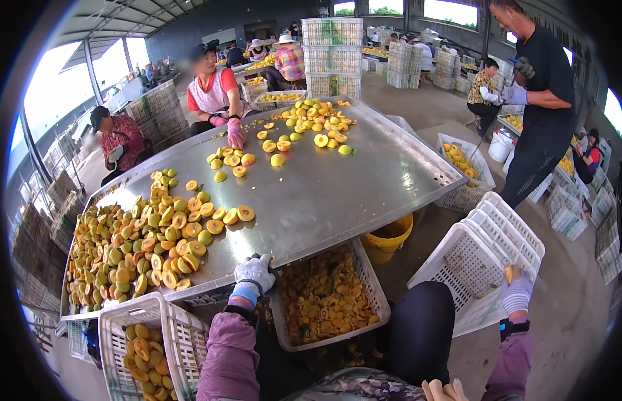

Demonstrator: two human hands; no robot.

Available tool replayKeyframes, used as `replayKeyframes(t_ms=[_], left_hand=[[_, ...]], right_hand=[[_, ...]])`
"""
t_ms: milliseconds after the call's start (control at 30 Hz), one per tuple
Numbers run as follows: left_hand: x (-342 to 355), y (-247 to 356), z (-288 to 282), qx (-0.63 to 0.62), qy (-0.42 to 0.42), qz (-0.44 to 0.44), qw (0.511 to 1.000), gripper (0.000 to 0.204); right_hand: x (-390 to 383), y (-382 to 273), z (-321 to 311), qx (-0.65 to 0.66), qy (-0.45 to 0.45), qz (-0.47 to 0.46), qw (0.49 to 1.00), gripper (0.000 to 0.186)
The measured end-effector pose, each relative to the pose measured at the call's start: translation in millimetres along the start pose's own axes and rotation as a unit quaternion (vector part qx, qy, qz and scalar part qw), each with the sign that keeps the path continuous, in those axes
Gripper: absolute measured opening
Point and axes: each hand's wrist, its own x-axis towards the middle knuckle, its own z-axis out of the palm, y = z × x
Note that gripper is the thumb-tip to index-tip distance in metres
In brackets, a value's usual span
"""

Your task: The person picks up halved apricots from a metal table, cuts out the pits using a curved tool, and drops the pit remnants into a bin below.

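Note:
My left hand (pixel 255 274), in a pale knit glove with a black band, is closed at the near edge of a metal table (pixel 311 200); what its fingers hold, if anything, is hidden. Off to the right, my right hand (pixel 516 292) in a striped glove grips the side of a stack of white plastic crates (pixel 481 257), tilted beside my knee. Halved yellow-orange stone fruit, like peaches (pixel 140 244), is heaped on the table's left side. Under the near edge stands a crate (pixel 376 314) of fruit scraps. Pale finger-like shapes (pixel 445 390) show at the lower edge, their owner unclear.
A crate of halves (pixel 147 357) stands at lower left, a yellow bucket (pixel 390 240) beneath the table. Across it, a person in pink gloves (pixel 236 134) reaches toward the fruit. At right stands a person in black (pixel 545 100). Crate stacks (pixel 332 57) rise behind.

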Motion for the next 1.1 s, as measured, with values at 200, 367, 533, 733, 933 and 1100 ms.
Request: replayKeyframes(t_ms=[200,367,533,733,933,1100], left_hand=[[3.1,4.0,2.6,-0.002,0.011,-0.001,1.0,0.043],[1.3,-1.0,7.4,-0.006,0.036,-0.003,0.999,0.045],[7.6,10.8,7.2,-0.02,0.023,-0.003,1.0,0.047],[-4.1,-7.6,8.7,0.017,0.036,-0.005,0.999,0.046],[-2.1,2.4,-0.1,0.01,0.024,0.009,1.0,0.048],[-3.9,4.6,-0.2,-0.03,0.035,0.012,0.999,0.046]], right_hand=[[3.3,8.0,4.8,-0.12,-0.048,0.019,0.991,0.03],[3.9,63.3,12.5,-0.189,-0.017,-0.053,0.98,0.035],[-44.1,124.0,-39.4,-0.196,-0.007,-0.053,0.979,0.025],[-123.8,140.6,-78.1,-0.284,-0.108,0.03,0.952,0.038],[-219.6,124.8,-110.7,-0.249,-0.208,0.032,0.945,0.023],[-154.9,27.6,-145.1,-0.057,-0.128,0.055,0.989,0.013]])
